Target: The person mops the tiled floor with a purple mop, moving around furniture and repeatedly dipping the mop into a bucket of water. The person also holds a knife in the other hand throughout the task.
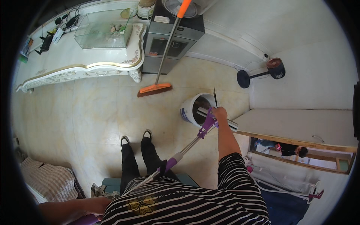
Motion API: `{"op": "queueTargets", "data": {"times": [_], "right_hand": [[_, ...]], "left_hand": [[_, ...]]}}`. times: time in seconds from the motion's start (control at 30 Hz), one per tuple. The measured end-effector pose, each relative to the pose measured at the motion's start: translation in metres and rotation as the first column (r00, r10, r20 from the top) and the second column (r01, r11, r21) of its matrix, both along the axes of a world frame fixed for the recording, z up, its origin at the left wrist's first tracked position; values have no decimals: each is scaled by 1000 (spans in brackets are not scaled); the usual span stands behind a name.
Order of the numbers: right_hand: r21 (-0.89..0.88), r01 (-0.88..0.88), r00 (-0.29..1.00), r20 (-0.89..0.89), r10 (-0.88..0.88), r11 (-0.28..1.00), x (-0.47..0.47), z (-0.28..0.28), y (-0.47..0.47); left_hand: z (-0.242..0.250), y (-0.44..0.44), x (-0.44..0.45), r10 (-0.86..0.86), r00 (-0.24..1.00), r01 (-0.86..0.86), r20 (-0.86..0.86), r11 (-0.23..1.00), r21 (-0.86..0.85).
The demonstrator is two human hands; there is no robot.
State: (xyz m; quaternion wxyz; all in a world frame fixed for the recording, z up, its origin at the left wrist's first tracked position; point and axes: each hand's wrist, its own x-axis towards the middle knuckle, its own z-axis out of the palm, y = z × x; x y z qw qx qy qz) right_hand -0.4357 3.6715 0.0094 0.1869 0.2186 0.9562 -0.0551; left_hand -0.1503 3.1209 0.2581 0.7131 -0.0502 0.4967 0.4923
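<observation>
A purple-and-steel squeeze mop point(208, 123) lies slantwise across the front of my body, its head over a white plastic bucket point(187, 109) with dark contents. At the mop head, my right hand point(220, 114) is closed around a thin dark pointed tool point(215, 97), perhaps a knife or scraper, and is close to the purple bracket. My left hand point(97, 207) grips the purple end of the mop handle low at the left, partly hidden by my striped shirt. A broom with an orange head point(154, 88) leans against the steel appliance, beyond the bucket.
A white carved cabinet point(104, 62) with a glass tank point(104, 31) stands at the upper left, beside a steel appliance point(168, 45). A black standing fan point(243, 79) is by the right wall. A checked cloth point(50, 180) lies lower left. Another person point(289, 150) shows through a doorway.
</observation>
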Motion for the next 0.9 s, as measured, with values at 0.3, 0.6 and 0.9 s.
{"op": "queueTargets", "data": {"times": [0.3, 0.6, 0.9], "right_hand": [[12, -17, 997, -71, 17, 1000, 30, -10, -59], [113, -295, 917, -246, 315, 949, 48, 12, -148], [168, -436, 848, -252, 466, 884, 78, 20, -173]], "left_hand": [[-38, -12, 39, 180, 956, -182, 233, 983, -17], [-59, -16, 43, 209, 927, -209, 311, 977, -34], [-52, -7, 38, 260, 938, -275, 231, 961, 34]]}}
